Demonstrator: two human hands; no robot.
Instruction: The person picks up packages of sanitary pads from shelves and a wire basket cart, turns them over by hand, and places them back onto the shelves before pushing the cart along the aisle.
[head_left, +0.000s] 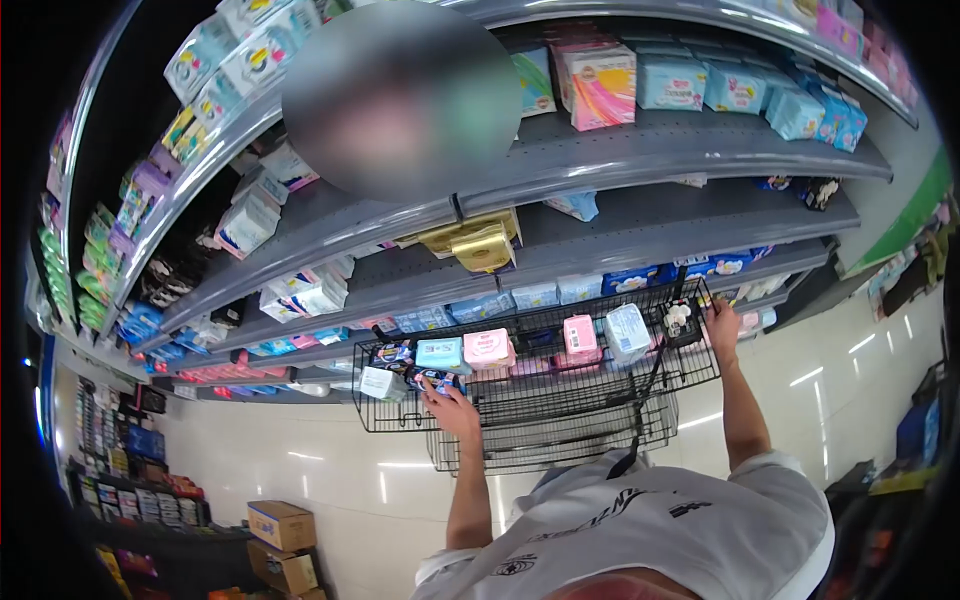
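In the head view, a black wire basket spans the space before me, with several packs of what look like sanitary pads in it. At its left end my left hand has its fingers closed on a dark blue pack. Beside that lie a white pack, a light blue pack and a pink pack. Farther right are another pink pack and a pale blue pack. My right hand is closed around the basket's right edge, close to a black floral pack.
Curved-looking grey shelves stand directly ahead, stocked with more packs. A gold pack overhangs a middle shelf. Cardboard boxes are stacked on the floor at lower left. Pale shiny floor lies around the basket. A blurred patch covers the upper middle.
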